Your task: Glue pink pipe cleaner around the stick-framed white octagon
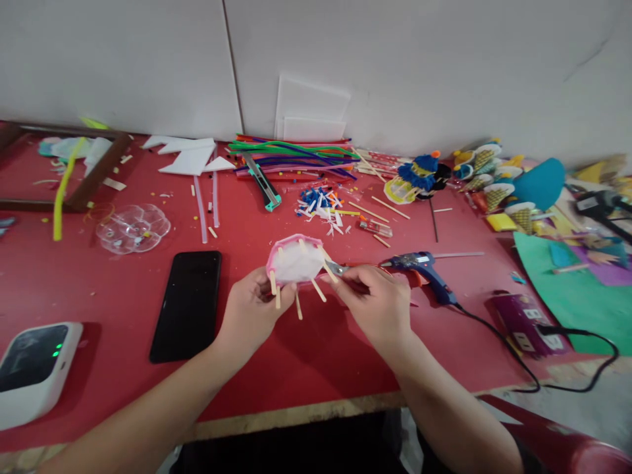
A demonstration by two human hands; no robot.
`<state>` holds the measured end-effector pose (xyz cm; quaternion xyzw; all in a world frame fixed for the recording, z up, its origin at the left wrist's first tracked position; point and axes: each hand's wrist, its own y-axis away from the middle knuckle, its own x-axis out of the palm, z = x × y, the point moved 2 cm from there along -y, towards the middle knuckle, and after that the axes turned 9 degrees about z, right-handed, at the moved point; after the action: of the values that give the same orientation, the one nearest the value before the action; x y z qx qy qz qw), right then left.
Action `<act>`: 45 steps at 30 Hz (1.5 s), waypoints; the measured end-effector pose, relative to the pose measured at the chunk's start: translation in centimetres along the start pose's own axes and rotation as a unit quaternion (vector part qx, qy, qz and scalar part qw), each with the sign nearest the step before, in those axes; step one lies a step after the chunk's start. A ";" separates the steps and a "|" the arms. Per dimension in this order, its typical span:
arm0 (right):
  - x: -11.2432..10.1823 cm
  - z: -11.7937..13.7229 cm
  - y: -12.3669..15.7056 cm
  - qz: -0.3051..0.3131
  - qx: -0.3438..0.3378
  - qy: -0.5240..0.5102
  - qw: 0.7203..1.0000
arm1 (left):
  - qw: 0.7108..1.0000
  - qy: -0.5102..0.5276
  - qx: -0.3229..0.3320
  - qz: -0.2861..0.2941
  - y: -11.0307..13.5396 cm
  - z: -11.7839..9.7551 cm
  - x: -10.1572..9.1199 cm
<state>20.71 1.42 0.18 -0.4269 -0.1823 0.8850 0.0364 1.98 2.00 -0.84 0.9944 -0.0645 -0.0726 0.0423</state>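
Observation:
My left hand (251, 299) pinches the near left rim of a small round craft piece (297, 262) with a white middle and a pink edge. Several short wooden sticks stand out around this piece, which I hold tilted above the red table. My right hand (378, 296) is closed around a tool with a grey metal tip (336, 268), its grip mostly hidden by the fingers. That tip meets a wooden stick (330, 270) on the piece's right side. Behind my right hand lies a blue glue gun (427, 270) with its cord.
Left of my hands lie a black phone (186, 306) and a white device (37, 372). Beyond them are a utility knife (261, 183), coloured pipe cleaners (296, 155), scraps (323, 207) and a clear flower-shaped tray (133, 228). Right are a purple box (526, 322) and green sheet (587, 296).

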 end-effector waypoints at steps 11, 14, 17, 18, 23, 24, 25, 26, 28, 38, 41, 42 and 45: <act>0.7 1.5 1.2 0.104 0.083 -0.233 0.963 | 0.981 -0.157 0.068 -0.087 0.8 0.2 -0.2; 0.8 1.6 1.3 0.118 0.084 -0.235 0.961 | 0.982 -0.155 0.067 -0.086 0.9 -0.2 -0.3; 0.7 1.7 1.2 0.129 0.087 -0.243 0.957 | 0.986 -0.133 0.055 -0.086 1.0 -0.7 -0.2; 0.7 1.7 1.2 0.127 0.086 -0.243 0.958 | 0.988 -0.119 0.049 -0.089 1.0 -0.9 -0.2; 0.8 1.8 1.3 0.090 0.077 -0.216 0.969 | 0.992 -0.069 0.033 -0.105 1.0 -0.9 -0.1; 0.8 1.9 1.3 0.086 0.074 -0.204 0.972 | 0.992 -0.069 0.032 -0.105 1.0 -0.8 -0.2; 0.8 1.9 1.3 0.081 0.068 -0.192 0.976 | 0.992 -0.072 0.031 -0.103 0.9 -0.7 -0.2; 0.7 2.0 1.3 0.076 0.059 -0.179 0.979 | 0.991 -0.076 0.030 -0.102 0.9 -0.7 -0.2; 0.5 2.1 1.3 0.064 0.038 -0.161 0.984 | 0.992 -0.081 0.028 -0.096 0.8 -0.7 -0.3; 0.0 1.6 1.0 0.075 0.066 -0.216 0.971 | 0.989 0.147 -0.032 -0.015 0.1 0.4 0.3; 0.1 1.6 0.8 0.072 0.061 -0.216 0.972 | 0.982 0.184 -0.047 0.013 0.1 0.6 0.5; 0.1 1.6 0.7 0.072 0.061 -0.225 0.970 | 0.980 0.193 -0.052 0.020 0.1 0.7 0.6; 0.3 1.3 0.6 0.080 0.092 -0.263 0.957 | 0.973 0.219 -0.068 0.033 0.2 0.7 0.6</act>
<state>19.56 0.55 0.55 -0.1873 -0.0687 0.9789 -0.0445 2.47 1.66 -1.62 0.9781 -0.0813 0.1443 0.1258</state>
